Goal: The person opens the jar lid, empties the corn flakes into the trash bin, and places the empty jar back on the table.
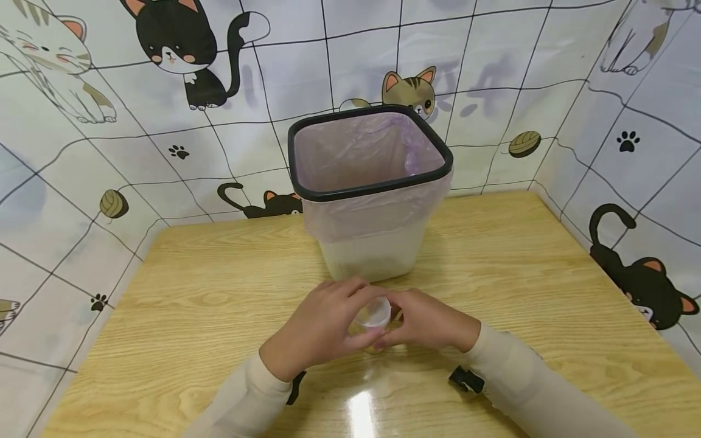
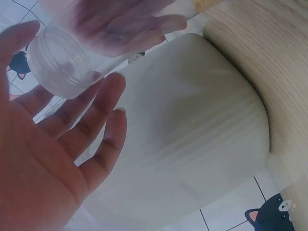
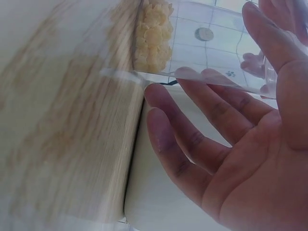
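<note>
A clear plastic jar stands upright on the table, its bottom filled with pale yellow flaky pieces. On its top is a round translucent lid. My left hand holds the lid's edge between thumb and fingers; the left wrist view has the lid within that grip. From the other side my right hand grips the jar's upper part, thumb in front and fingers behind. In the head view both hands hide most of the jar's body.
Just beyond the hands stands a whitish bin with a black rim and a thin pinkish bag lining it. The wooden table meets walls covered in a cat-patterned sheet at the back and sides.
</note>
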`<state>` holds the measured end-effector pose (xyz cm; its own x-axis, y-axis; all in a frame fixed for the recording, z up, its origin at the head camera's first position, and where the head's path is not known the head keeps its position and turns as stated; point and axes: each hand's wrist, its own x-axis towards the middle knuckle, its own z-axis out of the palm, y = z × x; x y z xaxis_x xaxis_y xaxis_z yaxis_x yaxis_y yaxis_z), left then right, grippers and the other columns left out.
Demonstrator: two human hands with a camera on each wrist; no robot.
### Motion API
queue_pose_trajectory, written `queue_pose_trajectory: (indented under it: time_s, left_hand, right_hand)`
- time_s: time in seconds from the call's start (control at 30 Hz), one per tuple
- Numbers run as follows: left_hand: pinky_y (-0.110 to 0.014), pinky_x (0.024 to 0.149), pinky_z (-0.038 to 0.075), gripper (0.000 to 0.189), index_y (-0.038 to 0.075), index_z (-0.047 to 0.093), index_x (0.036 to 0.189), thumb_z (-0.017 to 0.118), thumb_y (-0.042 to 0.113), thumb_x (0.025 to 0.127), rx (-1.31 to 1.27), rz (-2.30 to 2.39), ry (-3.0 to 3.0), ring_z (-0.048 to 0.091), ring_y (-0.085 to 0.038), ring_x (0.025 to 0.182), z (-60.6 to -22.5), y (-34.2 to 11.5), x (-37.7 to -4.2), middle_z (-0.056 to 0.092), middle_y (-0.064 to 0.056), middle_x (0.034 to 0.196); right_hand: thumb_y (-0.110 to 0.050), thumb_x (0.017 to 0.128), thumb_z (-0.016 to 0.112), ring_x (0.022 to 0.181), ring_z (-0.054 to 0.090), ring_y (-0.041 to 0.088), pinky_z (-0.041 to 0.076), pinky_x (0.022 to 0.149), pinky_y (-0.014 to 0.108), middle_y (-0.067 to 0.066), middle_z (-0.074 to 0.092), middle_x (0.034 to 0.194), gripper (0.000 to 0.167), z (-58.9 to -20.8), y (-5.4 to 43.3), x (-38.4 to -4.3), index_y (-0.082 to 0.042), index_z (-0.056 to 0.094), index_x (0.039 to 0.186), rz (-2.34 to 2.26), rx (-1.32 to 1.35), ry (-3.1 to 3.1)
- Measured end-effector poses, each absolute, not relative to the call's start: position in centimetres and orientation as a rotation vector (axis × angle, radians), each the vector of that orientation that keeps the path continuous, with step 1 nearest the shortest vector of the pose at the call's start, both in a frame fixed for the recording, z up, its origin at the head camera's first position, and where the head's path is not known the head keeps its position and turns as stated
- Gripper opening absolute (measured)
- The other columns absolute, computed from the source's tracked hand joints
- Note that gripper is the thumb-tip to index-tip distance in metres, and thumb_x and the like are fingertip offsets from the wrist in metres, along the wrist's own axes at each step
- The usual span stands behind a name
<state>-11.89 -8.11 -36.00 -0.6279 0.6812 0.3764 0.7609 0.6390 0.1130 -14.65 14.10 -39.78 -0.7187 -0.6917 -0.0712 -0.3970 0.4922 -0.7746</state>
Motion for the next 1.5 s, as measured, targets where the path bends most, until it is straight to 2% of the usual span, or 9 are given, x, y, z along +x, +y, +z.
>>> queue_pose_trajectory:
  time_s: [0.2,0.43,0.6,0.83,0.97,1.2,1.5]
  left_hand:
    - [-0.033,0.082,0.052,0.048,0.026,0.062,0.129,0.07,0.04,0.083,-1.169,-0.393,-2.562,0.062,-0.012,0.087,-35.96,-8.19,-11.89,0.061,0.007,0.108]
    - [-0.035,0.085,0.053,0.048,0.024,0.061,0.131,0.067,0.046,0.088,-1.154,-0.386,-2.584,0.065,-0.014,0.092,-36.0,-8.08,-11.86,0.063,0.006,0.113]
    - [-0.035,0.085,0.053,0.048,0.024,0.061,0.132,0.069,0.046,0.09,-1.181,-0.409,-2.581,0.065,-0.011,0.1,-36.09,-7.92,-11.96,0.064,0.007,0.117]
    - [-0.034,0.083,0.053,0.047,0.025,0.06,0.133,0.068,0.046,0.091,-1.205,-0.391,-2.567,0.064,-0.009,0.098,-36.07,-7.94,-11.94,0.064,0.007,0.112]
    - [-0.035,0.084,0.053,0.048,0.025,0.06,0.133,0.068,0.044,0.089,-1.214,-0.386,-2.549,0.064,-0.009,0.099,-36.03,-8.09,-11.98,0.064,0.007,0.112]
    - [-0.034,0.082,0.052,0.055,0.025,0.06,0.132,0.069,0.03,0.078,-1.224,-0.389,-2.534,0.065,-0.009,0.094,-35.87,-8.32,-11.92,0.063,0.008,0.11]
    - [-0.034,0.084,0.052,0.051,0.026,0.06,0.133,0.069,0.033,0.082,-1.212,-0.406,-2.559,0.063,-0.008,0.093,-35.95,-8.33,-11.92,0.062,0.008,0.11]
  right_hand:
    - [-0.045,0.08,0.082,0.092,0.068,0.009,0.055,0.079,0.029,-0.014,0.071,0.102,0.049,-39.9,14.09,-14.67,-0.021,0.063,0.118,-1.12,-0.91,2.342]
    - [-0.042,0.08,0.083,0.088,0.068,0.008,0.055,0.077,0.029,-0.014,0.071,0.1,0.051,-39.99,14.04,-14.78,-0.021,0.061,0.121,-1.132,-0.934,2.339]
    - [-0.044,0.08,0.082,0.087,0.068,0.007,0.055,0.077,0.028,-0.014,0.071,0.099,0.054,-40.13,14.03,-14.83,-0.021,0.06,0.124,-1.124,-0.949,2.35]
    - [-0.048,0.081,0.08,0.087,0.069,0.01,0.054,0.073,0.024,-0.014,0.07,0.1,0.059,-40.02,14.08,-14.78,-0.022,0.059,0.129,-1.108,-0.928,2.343]
    - [-0.047,0.08,0.081,0.088,0.068,0.01,0.054,0.072,0.024,-0.013,0.07,0.103,0.062,-39.97,14.09,-14.75,-0.024,0.057,0.133,-1.103,-0.926,2.348]
    - [-0.044,0.079,0.083,0.091,0.069,0.015,0.054,0.076,0.024,-0.011,0.07,0.103,0.062,-40.1,14.06,-14.66,-0.02,0.057,0.13,-1.131,-0.931,2.331]
    - [-0.047,0.079,0.082,0.091,0.069,0.014,0.054,0.077,0.025,-0.013,0.07,0.104,0.068,-40.14,14.11,-14.64,-0.018,0.056,0.134,-1.1,-0.927,2.355]
